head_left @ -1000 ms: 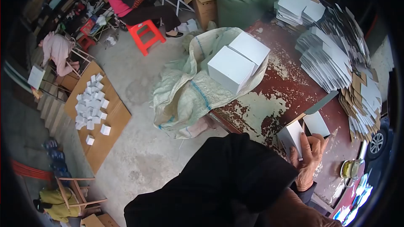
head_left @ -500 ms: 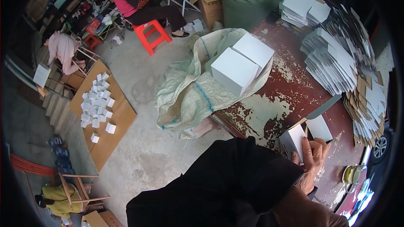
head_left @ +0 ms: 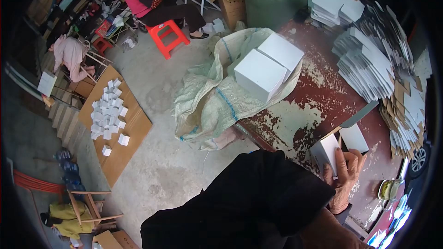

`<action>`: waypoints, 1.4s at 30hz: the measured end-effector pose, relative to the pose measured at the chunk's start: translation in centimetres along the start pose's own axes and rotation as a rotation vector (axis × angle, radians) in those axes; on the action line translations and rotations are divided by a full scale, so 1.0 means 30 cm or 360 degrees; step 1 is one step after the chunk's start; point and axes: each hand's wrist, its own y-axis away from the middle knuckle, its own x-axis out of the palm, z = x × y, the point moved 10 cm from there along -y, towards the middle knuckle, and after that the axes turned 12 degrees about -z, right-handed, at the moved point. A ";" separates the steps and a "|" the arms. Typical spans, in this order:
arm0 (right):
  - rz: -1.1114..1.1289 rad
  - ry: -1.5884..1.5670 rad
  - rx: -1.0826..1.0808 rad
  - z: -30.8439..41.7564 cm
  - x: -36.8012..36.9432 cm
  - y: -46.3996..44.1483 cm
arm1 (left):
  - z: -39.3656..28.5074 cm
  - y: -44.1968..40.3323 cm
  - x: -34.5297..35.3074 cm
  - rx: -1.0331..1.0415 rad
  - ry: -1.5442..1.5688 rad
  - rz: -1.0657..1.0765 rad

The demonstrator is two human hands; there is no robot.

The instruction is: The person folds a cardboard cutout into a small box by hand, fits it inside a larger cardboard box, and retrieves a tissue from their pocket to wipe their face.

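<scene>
My right hand [head_left: 347,169] grips an open white cardboard box [head_left: 325,153] on the worn red table. Its fingers lie over the box wall, with the thumb on the near side. A long flap [head_left: 359,114] stands up at the far side, and another white panel [head_left: 354,137] shows to the right. My left arm, in a black sleeve [head_left: 240,193], crosses the bottom of the view. Past its cuff, my left hand [head_left: 330,234] is low at the lower edge, blurred and cut off; its fingers are hidden.
Two white boxes [head_left: 266,71] rest on a woven sack [head_left: 203,106] at the table's [head_left: 330,76] edge. Flat box blanks [head_left: 364,62] are stacked along the far right. A glass mug [head_left: 391,189] stands nearby. Small white boxes lie on floor cardboard [head_left: 122,159]; several people sit beyond.
The view has shifted slightly. My left hand has sunk a little at the lower edge. My right hand keeps its grip on the box.
</scene>
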 end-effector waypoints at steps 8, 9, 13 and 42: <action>-0.0016 0.0095 -0.0145 0.010 -0.019 -0.011 | -0.593 0.231 -0.232 0.0034 0.0677 0.0312; -0.0004 0.0110 -0.0139 0.006 -0.025 -0.014 | -0.617 0.243 -0.246 0.0050 0.0809 0.0369; -0.0159 0.0033 -0.0178 -0.014 -0.033 0.007 | -0.510 0.358 -0.321 0.0145 -0.0010 0.0095; -0.0008 0.0226 -0.0172 -0.006 -0.036 0.011 | -0.358 0.412 -0.757 0.0129 -0.2605 -0.0305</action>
